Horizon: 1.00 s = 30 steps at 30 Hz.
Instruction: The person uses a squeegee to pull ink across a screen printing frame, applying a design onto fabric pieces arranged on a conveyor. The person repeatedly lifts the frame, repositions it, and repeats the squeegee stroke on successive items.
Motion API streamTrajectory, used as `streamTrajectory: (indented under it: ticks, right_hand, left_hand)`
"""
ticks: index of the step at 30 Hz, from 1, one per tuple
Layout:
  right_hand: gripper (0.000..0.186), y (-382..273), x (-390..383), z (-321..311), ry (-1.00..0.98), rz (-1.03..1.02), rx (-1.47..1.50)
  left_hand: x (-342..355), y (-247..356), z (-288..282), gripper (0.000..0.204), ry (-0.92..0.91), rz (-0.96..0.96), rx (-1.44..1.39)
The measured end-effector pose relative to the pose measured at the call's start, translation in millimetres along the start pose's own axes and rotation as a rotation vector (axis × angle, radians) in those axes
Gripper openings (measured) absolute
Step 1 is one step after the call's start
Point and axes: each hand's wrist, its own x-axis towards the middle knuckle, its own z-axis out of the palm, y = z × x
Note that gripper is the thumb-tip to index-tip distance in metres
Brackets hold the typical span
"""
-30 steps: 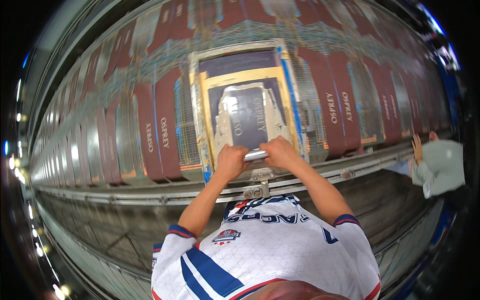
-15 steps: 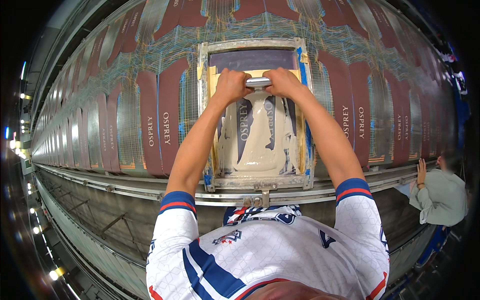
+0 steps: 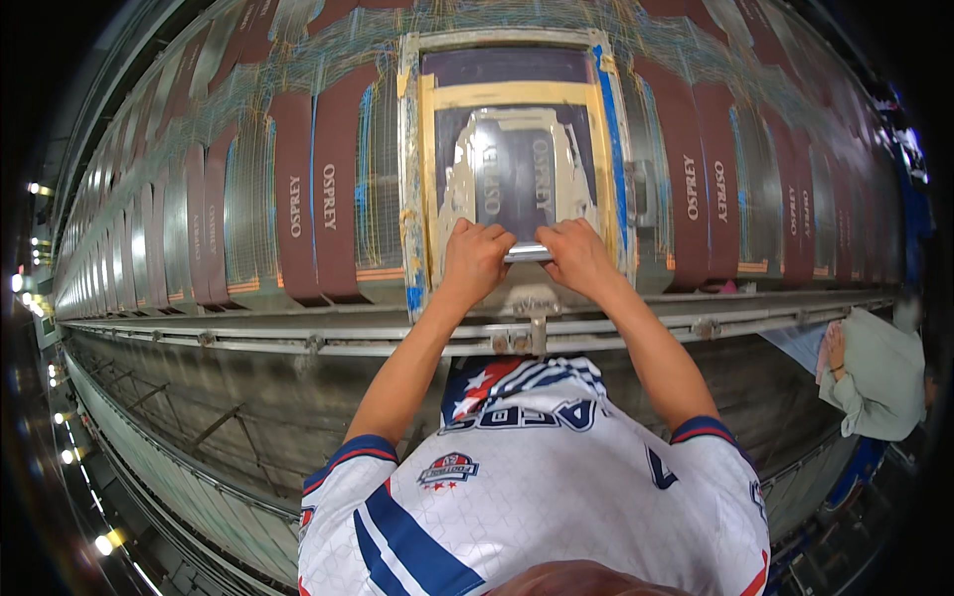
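Observation:
A squeegee with a metal handle [image 3: 528,252] spans the near part of a framed printing screen [image 3: 411,179]. My left hand [image 3: 478,260] grips one end of its handle, and my right hand [image 3: 577,258] is closed around the other. Beyond the squeegee, the dark mesh [image 3: 512,164] shows pale lettering, with cream-coloured ink [image 3: 459,174] smeared along its sides and far end. Yellow and blue tape lines the screen's inner edges. The squeegee blade and the ink near it are mostly hidden by my hands.
Maroon cut pieces [image 3: 338,189] with pale lettering lie in rows on the long table on both sides of the screen. A metal rail [image 3: 417,343] with clamps runs along the table's near edge. Another person in a pale green top [image 3: 879,372] is at the right.
Both hands have drawn the squeegee from the screen's far part toward me. The thick cream ink over the middle is wiped away, leaving the mesh and lettering visible.

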Motion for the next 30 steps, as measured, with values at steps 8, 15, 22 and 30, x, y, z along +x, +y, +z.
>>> streamTrajectory:
  ticks: [8,15,22,30]
  right_hand:
    - [0.049,100,14,-47,0.737,0.464,0.006]
    - [0.031,198,11,-22,0.675,0.784,0.402]
    - [0.026,117,44,-57,0.793,0.607,0.456]
    - [0.024,-70,166,67,0.875,0.458,0.524]
  left_hand:
    - [-20,18,-9,0.031,0.068,-0.063,0.015]
    - [-27,23,-3,0.031,0.079,-0.031,0.045]
    - [-35,-2,-37,0.033,0.147,-0.126,0.015]
    - [-140,-173,-140,0.030,0.041,-0.191,0.048]
